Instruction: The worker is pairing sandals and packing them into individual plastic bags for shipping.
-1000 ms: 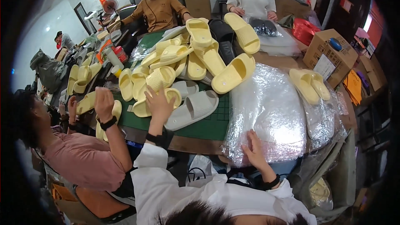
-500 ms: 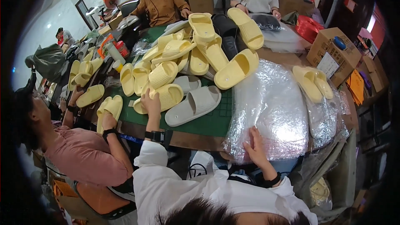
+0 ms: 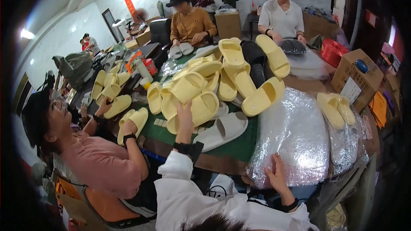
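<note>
On the green-topped bench [image 3: 239,143]: a heap of yellow slides, with one grey slide [image 3: 222,129] lying at its near edge. Left hand [image 3: 185,113], sleeve white with a dark wristband, is raised against a yellow slide [image 3: 204,107] in the heap, fingers on its side; whether they close round it cannot be told. Right hand [image 3: 277,175] lies flat and spread, holding nothing, on the lower edge of a stack of clear plastic bags [image 3: 295,139]. Two more yellow slides [image 3: 336,108] rest on bags further right, beside a cardboard box [image 3: 357,77]. At left, a person in a pink shirt [image 3: 100,164] holds a pair of yellow slides [image 3: 133,119]. Across the bench, two seated people, one in an ochre top [image 3: 190,23], one in white [image 3: 282,15].
</note>
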The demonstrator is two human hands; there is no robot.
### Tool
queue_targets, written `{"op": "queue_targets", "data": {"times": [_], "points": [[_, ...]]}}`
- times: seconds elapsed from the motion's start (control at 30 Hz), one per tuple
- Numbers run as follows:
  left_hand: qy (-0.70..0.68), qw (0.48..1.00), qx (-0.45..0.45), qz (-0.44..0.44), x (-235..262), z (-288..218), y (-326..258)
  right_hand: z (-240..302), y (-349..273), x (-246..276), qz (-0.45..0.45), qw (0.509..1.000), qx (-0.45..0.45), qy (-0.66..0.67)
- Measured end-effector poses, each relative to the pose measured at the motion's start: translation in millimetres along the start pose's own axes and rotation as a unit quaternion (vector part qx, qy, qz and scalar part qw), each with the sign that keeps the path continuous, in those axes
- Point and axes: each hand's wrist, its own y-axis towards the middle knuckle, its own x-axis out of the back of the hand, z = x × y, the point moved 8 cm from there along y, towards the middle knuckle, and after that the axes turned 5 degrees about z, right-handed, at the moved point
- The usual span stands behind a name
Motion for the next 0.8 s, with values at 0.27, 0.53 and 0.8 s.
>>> {"op": "queue_targets", "data": {"times": [0.27,0.53,0.8], "points": [[-0.162,0.958,-0.046,0.234,-130.6,-85.0,-133.7,-7.2,6.5,-3.3,-0.022,0.999,0.038,0.006],[-0.276,0.737,0.427,0.445,-251.9,-16.1,-259.7,-22.8,-2.5,-14.1,0.021,0.975,0.01,0.22],[-0.318,0.723,0.449,0.418,-291.9,25.9,-272.4,-41.2,-9.1,-28.1,0.022,0.98,-0.023,0.197]]}}
